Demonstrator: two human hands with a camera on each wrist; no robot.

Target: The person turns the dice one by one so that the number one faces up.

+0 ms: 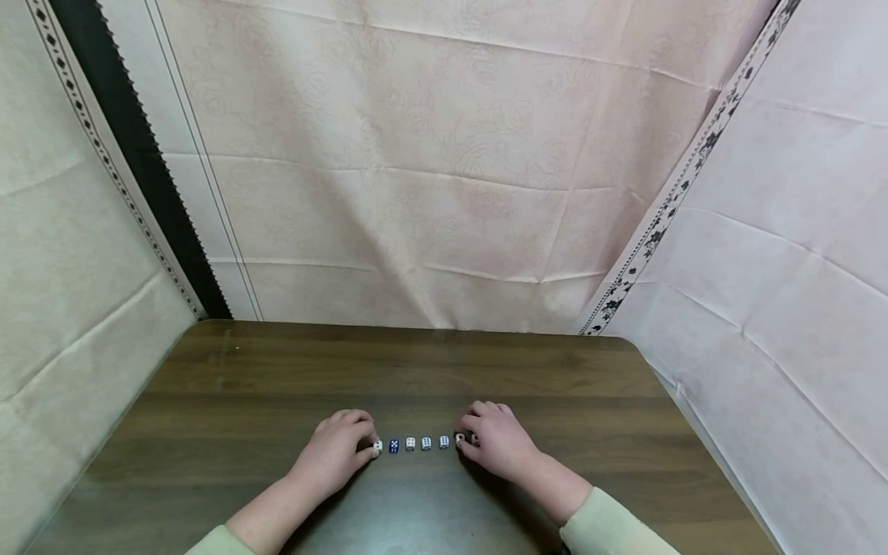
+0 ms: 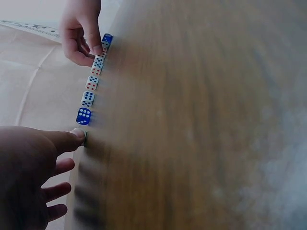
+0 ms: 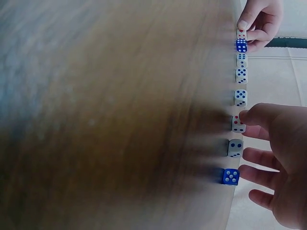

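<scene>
Several small dice stand in a row on the brown table, side to side across it. My left hand (image 1: 334, 451) pinches the white die (image 1: 378, 446) at the row's left end between thumb and finger. Beside that one is a blue die (image 2: 83, 116), followed by white dice (image 1: 426, 444) with blue dots. My right hand (image 1: 496, 438) has its thumb and index finger on a white die with red dots (image 3: 238, 123). Past it, close to the other fingertips of that hand, stand a white die (image 3: 235, 148) and a blue die (image 3: 230, 177) at the right end.
The wooden table (image 1: 312, 362) has rounded far corners. Pale cloth (image 1: 444, 154) hangs behind it, with further cloth at the left (image 1: 69, 270) and right (image 1: 784, 231). A black strip (image 1: 146, 146) runs down the back left corner.
</scene>
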